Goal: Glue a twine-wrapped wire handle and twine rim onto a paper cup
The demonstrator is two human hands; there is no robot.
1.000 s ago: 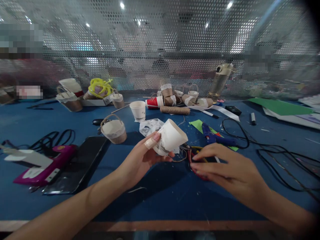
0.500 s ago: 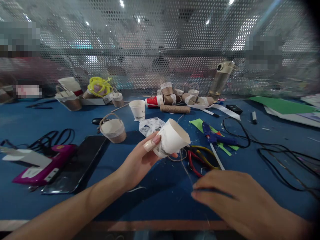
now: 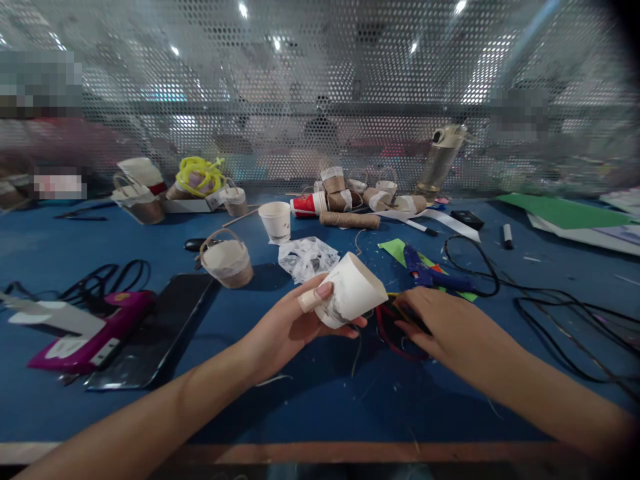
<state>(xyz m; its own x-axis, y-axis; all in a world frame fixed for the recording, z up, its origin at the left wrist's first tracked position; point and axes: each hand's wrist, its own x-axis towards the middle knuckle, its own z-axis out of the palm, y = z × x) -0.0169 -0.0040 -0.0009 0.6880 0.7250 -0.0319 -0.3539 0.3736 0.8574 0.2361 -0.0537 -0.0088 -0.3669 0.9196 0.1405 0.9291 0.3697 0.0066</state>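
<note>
My left hand [image 3: 287, 327] is closed around a white paper cup [image 3: 353, 290], held tilted with its mouth facing up and to the right above the blue table [image 3: 310, 400]. A thin piece of twine [image 3: 357, 347] hangs from under the cup. My right hand [image 3: 445, 327] lies just right of the cup, fingers stretched over red- and yellow-handled hand tools [image 3: 387, 328] on the table. The hand hides most of the tools.
Behind the hands lie a blue glue gun [image 3: 425, 273], crumpled paper [image 3: 307, 257], a small cup basket [image 3: 227, 260] and a paper cup [image 3: 277, 220]. Black cables [image 3: 550, 307] run at right. A black phone [image 3: 155, 327] and a magenta tool [image 3: 90, 333] sit at left. A perforated metal wall [image 3: 320, 100] closes the back.
My right hand drew back toward the near edge half a second ago and has now come forward onto the tools again. The cup has shifted slightly right.
</note>
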